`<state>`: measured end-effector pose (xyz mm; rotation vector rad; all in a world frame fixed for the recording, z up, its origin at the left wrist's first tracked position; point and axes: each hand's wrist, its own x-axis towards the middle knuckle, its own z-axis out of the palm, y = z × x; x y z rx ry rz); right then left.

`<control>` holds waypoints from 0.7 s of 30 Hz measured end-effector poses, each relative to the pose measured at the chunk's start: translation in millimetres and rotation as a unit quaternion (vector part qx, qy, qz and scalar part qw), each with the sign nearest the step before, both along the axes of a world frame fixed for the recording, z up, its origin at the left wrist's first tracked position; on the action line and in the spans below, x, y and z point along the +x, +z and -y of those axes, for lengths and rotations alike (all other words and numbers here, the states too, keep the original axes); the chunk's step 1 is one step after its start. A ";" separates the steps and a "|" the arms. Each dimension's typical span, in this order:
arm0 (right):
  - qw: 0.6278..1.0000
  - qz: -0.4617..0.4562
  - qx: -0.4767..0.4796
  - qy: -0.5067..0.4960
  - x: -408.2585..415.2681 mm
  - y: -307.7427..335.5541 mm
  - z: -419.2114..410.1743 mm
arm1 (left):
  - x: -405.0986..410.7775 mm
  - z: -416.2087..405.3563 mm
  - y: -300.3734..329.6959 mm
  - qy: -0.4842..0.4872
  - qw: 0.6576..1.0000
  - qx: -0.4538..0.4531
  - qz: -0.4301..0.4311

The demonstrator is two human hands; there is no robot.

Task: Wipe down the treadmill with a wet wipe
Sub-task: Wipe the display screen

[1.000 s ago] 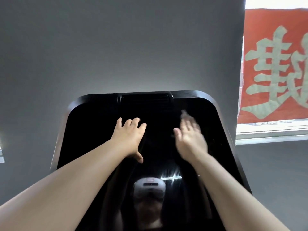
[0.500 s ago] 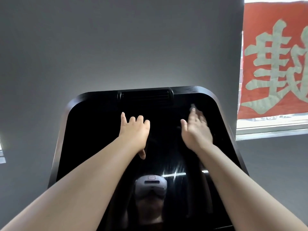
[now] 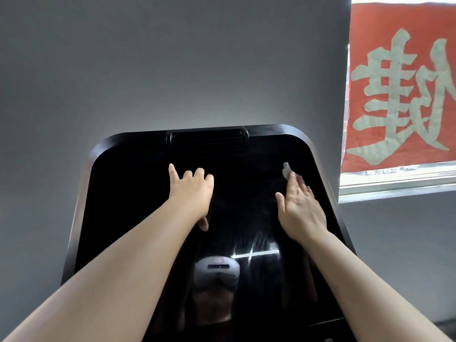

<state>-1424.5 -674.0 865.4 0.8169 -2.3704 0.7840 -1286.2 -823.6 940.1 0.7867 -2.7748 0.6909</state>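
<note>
The treadmill's glossy black console screen fills the middle of the view, tilted toward me, with a vent slot at its top edge. My left hand rests on the screen's centre-left, fingers loosely bent, holding nothing. My right hand lies flat on the upper right of the screen with straight fingers. A small pale bit of wet wipe sticks out past those fingertips; the rest of it is hidden under the hand.
A grey wall stands right behind the console. A window with a red banner bearing a large pale character is at the upper right. A headset reflection shows low on the screen.
My right hand has slid up and to the right across the screen with the wipe under it. My left hand shifted slightly up and right; its fingers curled a little.
</note>
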 end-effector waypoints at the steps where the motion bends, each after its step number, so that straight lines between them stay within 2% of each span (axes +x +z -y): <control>1: 1.000 0.014 -0.005 0.000 4.7 -7.5 -7.2 | 0.0 0.1 -0.4 0.000 1.000 0.000 0.000; 5: 0.999 -0.020 0.048 0.011 20.6 -43.8 -21.6 | 0.0 0.9 -1.2 -0.006 1.000 0.004 -0.001; 7: 0.999 -0.010 0.046 0.004 6.7 -32.6 -19.7 | 0.9 2.5 -1.3 -0.010 1.000 0.004 -0.002; 10: 0.998 0.059 0.006 0.011 -18.8 2.8 -8.1 | 2.4 3.3 -1.1 -0.011 1.000 0.009 -0.004; 12: 0.998 0.058 -0.001 0.022 -19.0 6.1 -1.0 | 2.6 3.0 -0.3 -0.008 1.000 0.013 -0.004; 15: 0.992 -0.059 0.034 0.104 12.9 -37.5 -7.9 | 1.2 2.1 -0.3 -0.010 1.000 0.012 -0.004; 17: 0.973 -0.132 0.105 0.156 30.3 -67.4 -25.4 | 1.6 3.1 -1.2 -0.012 1.000 0.014 -0.006; 20: 0.970 -0.168 0.120 0.131 8.4 -52.5 -35.4 | 2.1 6.0 -2.0 -0.016 1.000 0.019 -0.006; 21: 0.978 -0.139 0.105 0.112 1.3 -35.9 -31.1 | 2.2 6.1 -2.0 -0.017 1.000 0.022 -0.007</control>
